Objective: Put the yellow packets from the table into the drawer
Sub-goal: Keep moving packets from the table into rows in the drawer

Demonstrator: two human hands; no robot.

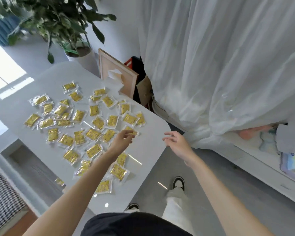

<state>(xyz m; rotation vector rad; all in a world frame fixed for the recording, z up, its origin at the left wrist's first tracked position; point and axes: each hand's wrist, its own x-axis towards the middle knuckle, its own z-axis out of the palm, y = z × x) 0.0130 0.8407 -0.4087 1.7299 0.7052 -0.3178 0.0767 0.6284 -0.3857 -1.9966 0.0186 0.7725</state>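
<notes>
Several yellow packets in clear wrappers (94,133) lie scattered over the white table (148,150). My left hand (123,142) reaches across the table, and its thumb and fingertips pinch the near edge of one yellow packet (134,129) close to the table's right edge. That packet still rests on the tabletop. My right hand (177,143) hovers just off the table's right corner with fingers spread and nothing in it. At the right, under the curtain, an open white drawer (255,160) holds papers and soft coloured things.
A white sheer curtain (220,65) hangs to the floor on the right. A potted plant (78,53) and a leaning picture frame (116,74) stand behind the table. A checked chair seat (3,198) is at the lower left. My feet stand on the grey floor (228,193).
</notes>
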